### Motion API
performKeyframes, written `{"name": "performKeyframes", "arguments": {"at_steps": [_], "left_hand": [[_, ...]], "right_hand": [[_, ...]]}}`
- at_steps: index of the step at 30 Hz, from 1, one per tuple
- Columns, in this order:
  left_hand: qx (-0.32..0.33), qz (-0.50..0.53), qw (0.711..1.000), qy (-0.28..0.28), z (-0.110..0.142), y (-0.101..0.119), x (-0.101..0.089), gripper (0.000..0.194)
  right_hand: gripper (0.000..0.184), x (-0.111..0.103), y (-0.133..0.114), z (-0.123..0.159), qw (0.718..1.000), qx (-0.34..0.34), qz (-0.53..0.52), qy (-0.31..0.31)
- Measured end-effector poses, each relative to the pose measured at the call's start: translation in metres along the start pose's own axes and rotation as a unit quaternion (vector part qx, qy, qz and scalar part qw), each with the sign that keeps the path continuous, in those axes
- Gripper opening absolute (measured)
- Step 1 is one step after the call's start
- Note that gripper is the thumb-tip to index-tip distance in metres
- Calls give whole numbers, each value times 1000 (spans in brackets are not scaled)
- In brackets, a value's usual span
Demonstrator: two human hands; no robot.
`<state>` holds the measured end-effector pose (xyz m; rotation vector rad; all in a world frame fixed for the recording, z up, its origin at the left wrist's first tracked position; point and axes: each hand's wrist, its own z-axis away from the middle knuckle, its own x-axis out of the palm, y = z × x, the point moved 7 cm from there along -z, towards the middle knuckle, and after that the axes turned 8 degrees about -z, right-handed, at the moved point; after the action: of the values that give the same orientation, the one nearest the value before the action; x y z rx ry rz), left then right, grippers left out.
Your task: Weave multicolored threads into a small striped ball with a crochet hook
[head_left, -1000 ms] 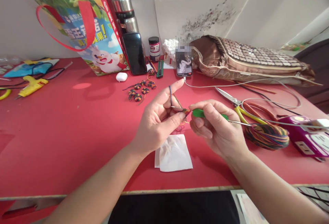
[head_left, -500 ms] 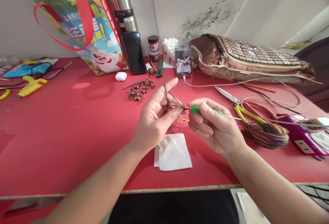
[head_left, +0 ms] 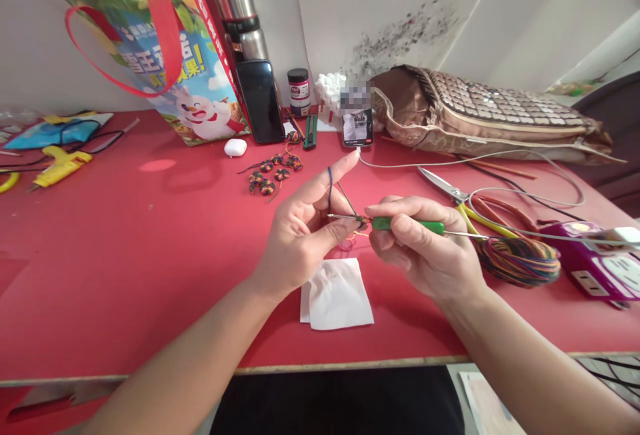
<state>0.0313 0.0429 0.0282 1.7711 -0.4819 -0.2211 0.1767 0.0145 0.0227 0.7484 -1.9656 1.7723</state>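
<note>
Left hand (head_left: 300, 242): thumb and fingers pinched on a small piece of multicoloured yarn work (head_left: 363, 222), held above the table near its front edge; dark strand (head_left: 330, 188) looped around the raised index finger
Right hand (head_left: 427, 242): closed on the green handle of a hook (head_left: 407, 224), metal tip passing through the yarn work and pointing left; hands near each other, not clasped
Tissue (head_left: 343, 295), white, folded: on the red table (head_left: 175, 275), below the hands
Ball of yarn (head_left: 523, 262), multicoloured: just beyond the right hand
Scissors (head_left: 456, 195), open or shut hard to tell: behind the ball
Small knotted yarn pieces (head_left: 267, 187): in a cluster, left of the left hand's fingers
Phone (head_left: 357, 130), screen lit: upright, behind the hands
Glue gun (head_left: 63, 167), yellow: far left
</note>
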Motion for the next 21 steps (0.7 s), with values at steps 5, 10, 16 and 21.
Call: {"name": "performKeyframes", "arguments": {"at_steps": [5,10,16,21], "left_hand": [[-55,71,995,47,3,-10,6,58],[-65,68,992,78,4,-6,2,60],[-42,43,997,46,0,-3,-5,56],[-33,35,999,9,1,1,3,62]], "right_hand": [[17,-7,-3,3,996,-65,20,49],[23,-8,2,0,996,-50,-6,67],[18,-3,4,-2,1000,-8,-14,5],[11,1,-3,2,997,-40,18,-56]]}}
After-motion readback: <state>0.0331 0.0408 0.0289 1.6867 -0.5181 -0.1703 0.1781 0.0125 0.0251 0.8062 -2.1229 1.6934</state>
